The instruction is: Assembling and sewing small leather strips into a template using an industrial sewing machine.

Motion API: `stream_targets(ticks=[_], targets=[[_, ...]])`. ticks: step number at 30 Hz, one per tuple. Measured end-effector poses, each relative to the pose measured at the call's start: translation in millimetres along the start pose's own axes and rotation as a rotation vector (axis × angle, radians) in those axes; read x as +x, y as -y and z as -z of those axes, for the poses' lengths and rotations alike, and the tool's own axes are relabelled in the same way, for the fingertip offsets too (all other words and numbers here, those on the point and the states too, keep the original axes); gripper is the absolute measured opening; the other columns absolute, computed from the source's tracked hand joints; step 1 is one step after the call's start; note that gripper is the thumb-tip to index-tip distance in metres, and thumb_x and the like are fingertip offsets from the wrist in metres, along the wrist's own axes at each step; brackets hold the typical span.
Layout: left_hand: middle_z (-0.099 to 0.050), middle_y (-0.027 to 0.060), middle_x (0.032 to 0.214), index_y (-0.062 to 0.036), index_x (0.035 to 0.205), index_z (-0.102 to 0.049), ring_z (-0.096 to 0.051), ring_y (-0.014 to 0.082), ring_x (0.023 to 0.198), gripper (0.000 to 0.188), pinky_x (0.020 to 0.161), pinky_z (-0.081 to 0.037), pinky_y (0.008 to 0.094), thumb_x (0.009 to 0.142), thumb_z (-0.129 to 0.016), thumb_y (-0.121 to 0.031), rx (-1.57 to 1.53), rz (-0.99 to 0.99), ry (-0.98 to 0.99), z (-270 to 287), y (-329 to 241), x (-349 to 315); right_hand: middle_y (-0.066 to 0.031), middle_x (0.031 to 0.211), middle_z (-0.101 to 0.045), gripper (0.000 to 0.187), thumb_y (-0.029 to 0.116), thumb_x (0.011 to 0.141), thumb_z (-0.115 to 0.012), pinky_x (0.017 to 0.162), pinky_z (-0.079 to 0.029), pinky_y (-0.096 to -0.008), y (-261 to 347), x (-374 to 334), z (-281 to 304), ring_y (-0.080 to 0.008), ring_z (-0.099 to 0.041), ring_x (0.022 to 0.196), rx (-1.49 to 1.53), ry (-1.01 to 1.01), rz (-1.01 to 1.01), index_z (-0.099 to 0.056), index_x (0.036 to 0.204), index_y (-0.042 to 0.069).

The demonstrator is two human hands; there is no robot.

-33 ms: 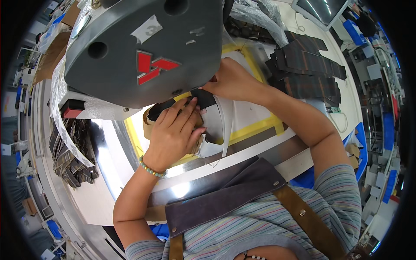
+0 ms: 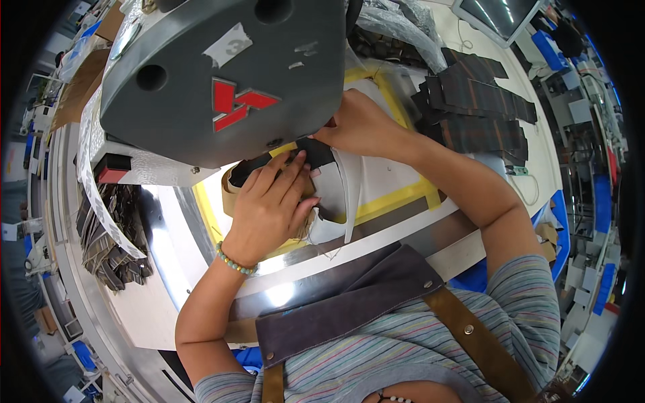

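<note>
Below a large dark grey machine head (image 2: 181, 101), my left hand (image 2: 265, 205) lies palm down with its fingers stretched over a curved piece of dark and tan material (image 2: 230, 195). The thumb is apart from the fingers. Beside it hangs a white curved strip (image 2: 349, 181), with a pale grey piece (image 2: 328, 185) at its left. My right hand (image 2: 356, 127) is closed at the machine head's right lower edge, just above the strip. Its fingers are bent and their tips are partly hidden, so what they grip does not show. Loose threads hang near my left thumb.
Yellow tape (image 2: 396, 201) borders the white work surface. Dark striped fabric pieces (image 2: 480, 134) lie stacked at right, with clear plastic wrap (image 2: 410, 27) behind. More striped strips (image 2: 114, 235) hang in a bundle at left. A screen (image 2: 498, 17) stands far right.
</note>
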State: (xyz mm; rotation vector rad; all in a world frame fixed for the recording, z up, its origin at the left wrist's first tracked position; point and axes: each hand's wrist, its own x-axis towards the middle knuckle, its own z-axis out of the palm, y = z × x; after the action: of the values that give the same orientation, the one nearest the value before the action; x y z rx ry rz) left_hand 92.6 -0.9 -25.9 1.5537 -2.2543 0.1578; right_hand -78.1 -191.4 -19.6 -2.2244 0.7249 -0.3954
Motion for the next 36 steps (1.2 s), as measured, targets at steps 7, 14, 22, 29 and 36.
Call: stream_targets(ticks=[7, 14, 22, 29, 36], targets=[[-0.071, 0.0105, 0.142, -0.0001, 0.125, -0.075, -0.061, 0.0347, 0.137, 0.049, 0.108, -0.052, 0.0449, 0.083, -0.086, -0.024, -0.025, 0.023, 0.001, 0, -1, 4, -0.0091, 0.085, -0.080, 0.016, 0.021, 0.085, -0.076, 0.075, -0.058, -0.0384, -10, 6, -6, -0.0257, -0.077, 0.081, -0.069, -0.006, 0.029, -0.081, 0.090, 0.007], [-0.066, 0.0103, 0.148, -0.0069, 0.123, -0.077, -0.058, 0.0360, 0.139, 0.047, 0.114, -0.049, 0.0479, 0.081, -0.088, -0.025, -0.090, 0.080, 0.016, -1, 1, 2, -0.0079, 0.085, -0.079, 0.017, 0.023, 0.085, -0.075, 0.076, -0.058, -0.0378, -9, 6, -7, -0.0251, -0.077, 0.082, -0.031, -0.007, 0.024, -0.080, 0.089, 0.007], [-0.063, 0.0112, 0.153, -0.0062, 0.121, -0.075, -0.056, 0.0387, 0.139, 0.047, 0.116, -0.047, 0.0508, 0.082, -0.088, -0.028, -0.149, 0.098, 0.066, 2, 6, 9, -0.0105, 0.109, -0.078, 0.020, 0.022, 0.090, -0.072, 0.087, -0.058, -0.0407, 1, 0, 14, -0.0283, -0.074, 0.101, -0.242, 0.014, 0.194, -0.081, 0.102, 0.008], [-0.065, 0.0104, 0.152, -0.0054, 0.120, -0.075, -0.057, 0.0381, 0.135, 0.046, 0.115, -0.048, 0.0490, 0.082, -0.089, -0.026, -0.125, 0.109, 0.031, 0, 5, 8, -0.0098, 0.145, -0.068, 0.035, 0.007, 0.096, -0.064, 0.112, -0.051, -0.0439, 21, -51, 57, -0.0300, -0.062, 0.135, -0.454, 0.224, 0.581, -0.076, 0.128, 0.011], [-0.065, 0.0106, 0.152, -0.0050, 0.122, -0.075, -0.057, 0.0374, 0.137, 0.048, 0.116, -0.048, 0.0486, 0.080, -0.089, -0.024, -0.140, 0.127, 0.063, 0, 6, 7, -0.0021, 0.149, -0.068, 0.042, 0.010, 0.092, -0.069, 0.114, -0.052, -0.0442, -41, -44, 17, -0.0260, -0.061, 0.139, -0.529, 0.059, 0.784, -0.079, 0.131, 0.023]])
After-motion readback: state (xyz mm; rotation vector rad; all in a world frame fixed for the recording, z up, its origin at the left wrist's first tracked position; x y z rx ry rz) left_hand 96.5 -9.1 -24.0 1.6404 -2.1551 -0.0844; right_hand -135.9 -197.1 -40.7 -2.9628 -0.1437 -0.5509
